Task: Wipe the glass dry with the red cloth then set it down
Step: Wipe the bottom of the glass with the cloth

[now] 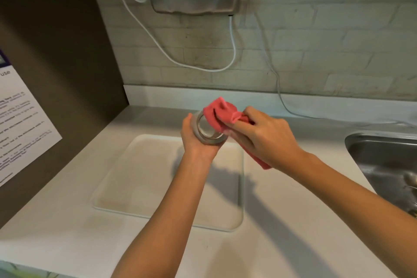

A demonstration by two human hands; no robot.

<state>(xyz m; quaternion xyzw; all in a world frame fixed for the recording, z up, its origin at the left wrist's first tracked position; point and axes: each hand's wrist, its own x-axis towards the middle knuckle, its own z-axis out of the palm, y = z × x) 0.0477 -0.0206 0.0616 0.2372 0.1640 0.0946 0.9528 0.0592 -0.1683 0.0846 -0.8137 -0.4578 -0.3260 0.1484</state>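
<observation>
Left hand (196,140) | you are gripping the glass (208,130) around its wall, steadying it above the tray (140,187) on the tabletop (282,221) | right hand (264,140) | you are pinching the red cloth (222,114) closed at its 3 o'clock side | glass tilting, long axis and mouth pointing toward 5 o'clock, up at you, so the cloth can be reaching inside.

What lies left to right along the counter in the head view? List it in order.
Notice → tray → left hand → glass → red cloth → right hand → sink.
</observation>
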